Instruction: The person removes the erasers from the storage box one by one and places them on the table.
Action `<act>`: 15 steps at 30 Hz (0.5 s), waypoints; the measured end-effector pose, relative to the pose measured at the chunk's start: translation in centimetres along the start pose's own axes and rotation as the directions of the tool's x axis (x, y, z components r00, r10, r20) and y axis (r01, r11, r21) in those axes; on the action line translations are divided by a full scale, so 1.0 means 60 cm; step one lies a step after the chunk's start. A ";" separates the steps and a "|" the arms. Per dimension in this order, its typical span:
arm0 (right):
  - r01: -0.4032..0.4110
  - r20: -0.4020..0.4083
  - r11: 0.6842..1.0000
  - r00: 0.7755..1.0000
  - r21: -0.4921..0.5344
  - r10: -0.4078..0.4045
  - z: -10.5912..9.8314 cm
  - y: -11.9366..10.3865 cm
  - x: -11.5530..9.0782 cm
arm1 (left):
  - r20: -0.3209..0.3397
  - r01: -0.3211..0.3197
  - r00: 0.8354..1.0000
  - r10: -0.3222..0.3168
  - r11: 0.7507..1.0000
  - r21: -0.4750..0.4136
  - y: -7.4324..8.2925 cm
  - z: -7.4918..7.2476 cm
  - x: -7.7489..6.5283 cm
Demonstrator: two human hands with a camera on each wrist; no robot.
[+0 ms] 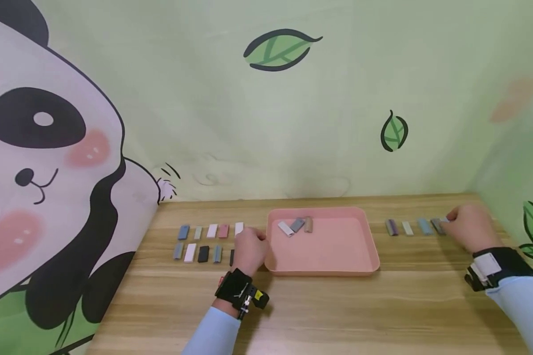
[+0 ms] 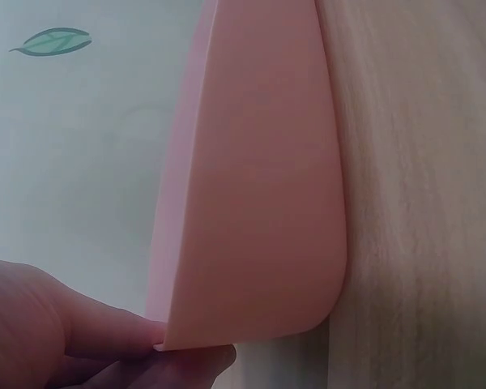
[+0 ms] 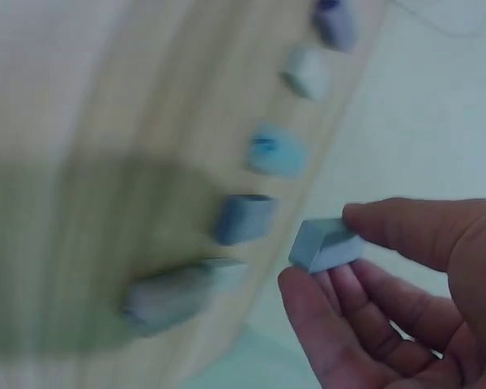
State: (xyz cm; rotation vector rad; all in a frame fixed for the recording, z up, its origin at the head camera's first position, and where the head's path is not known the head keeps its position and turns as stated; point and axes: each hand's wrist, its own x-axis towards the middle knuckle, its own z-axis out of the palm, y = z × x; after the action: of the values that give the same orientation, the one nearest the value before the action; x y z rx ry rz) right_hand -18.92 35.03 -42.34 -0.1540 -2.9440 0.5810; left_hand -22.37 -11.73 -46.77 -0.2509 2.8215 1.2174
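In the head view my left hand [image 1: 250, 250] is at the left side of a shallow pink tray [image 1: 324, 272]. The left wrist view shows its thumb and fingers pinching the tray's rim [image 2: 175, 328] at a corner. Over at the right, my right hand [image 1: 471, 228] holds a small grey-blue block [image 3: 324, 245] between thumb and fingers, raised off the table in the right wrist view. Closest to that hand lies a dark grey block [image 1: 437, 226], then a light blue block [image 1: 425, 226], a pale block [image 1: 407, 228] and a purple-grey block [image 1: 392, 227].
Inside the tray, a white block [image 1: 286, 228], a grey block [image 1: 297, 225] and a brown block [image 1: 308, 224] lie toward the back left. Two rows of small blocks, including a pink block [image 1: 223, 231] and a black block [image 1: 203, 254], stretch left of the tray. A patterned backdrop [image 1: 337, 123] borders the table.
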 end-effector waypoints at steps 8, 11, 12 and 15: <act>-0.089 -0.023 0.995 0.996 -0.044 0.088 0.020 0.021 -0.025 | -0.002 0.015 1.000 -0.015 1.000 -0.012 0.004 -0.007 -0.002; -0.074 -0.046 0.996 0.996 -0.059 0.072 0.031 0.028 -0.028 | 0.003 0.021 1.000 -0.021 1.000 -0.010 0.004 -0.006 -0.002; -0.077 -0.043 0.995 0.996 -0.056 0.075 0.034 0.030 -0.030 | 0.007 0.026 1.000 -0.026 1.000 -0.012 0.004 -0.005 -0.003; -0.076 -0.028 0.995 0.997 -0.065 0.075 0.041 0.033 -0.033 | 0.014 0.035 0.999 -0.035 0.999 -0.016 0.004 -0.002 -0.003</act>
State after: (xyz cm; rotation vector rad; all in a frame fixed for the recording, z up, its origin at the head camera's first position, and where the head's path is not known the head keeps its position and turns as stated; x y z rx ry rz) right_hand -17.21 35.71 -45.57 -0.2789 -2.9447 0.4875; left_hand -22.24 -11.65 -46.51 -0.2909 2.7842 1.2309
